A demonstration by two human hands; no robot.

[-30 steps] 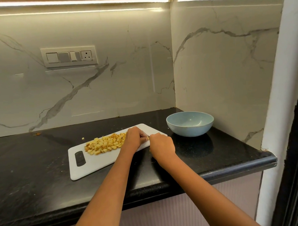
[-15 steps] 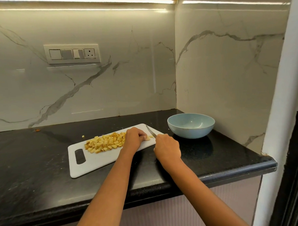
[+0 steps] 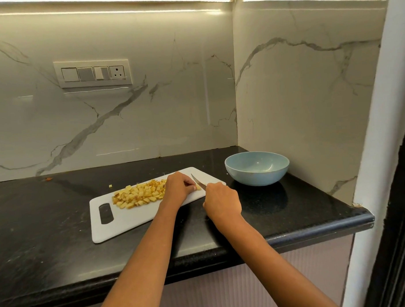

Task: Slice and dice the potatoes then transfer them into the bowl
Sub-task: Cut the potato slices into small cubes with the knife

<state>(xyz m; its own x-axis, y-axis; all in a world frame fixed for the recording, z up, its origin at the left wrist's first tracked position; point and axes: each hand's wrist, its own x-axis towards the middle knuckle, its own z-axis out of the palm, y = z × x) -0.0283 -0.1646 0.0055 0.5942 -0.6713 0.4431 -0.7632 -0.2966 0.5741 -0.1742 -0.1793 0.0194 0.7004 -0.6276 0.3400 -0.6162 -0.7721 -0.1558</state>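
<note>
A white cutting board (image 3: 130, 220) lies on the black counter with a heap of diced potato (image 3: 139, 194) on its middle. My left hand (image 3: 178, 186) curls its fingers over a small potato piece (image 3: 199, 188) at the board's right end. My right hand (image 3: 221, 201) grips a knife (image 3: 198, 181) whose blade points up and left, its edge against that piece. The handle is hidden in my fist. A light blue bowl (image 3: 257, 168) stands empty to the right of the board.
A single potato cube (image 3: 110, 186) lies on the counter behind the board. Marble walls close the back and right sides, and a switch panel (image 3: 93, 73) is on the back wall. The counter's front edge (image 3: 291, 235) runs under my forearms.
The knife blade, hidden a second ago, now shows between my hands, raised and angled over the potato piece. My right hand has shifted slightly right. The camera has drifted.
</note>
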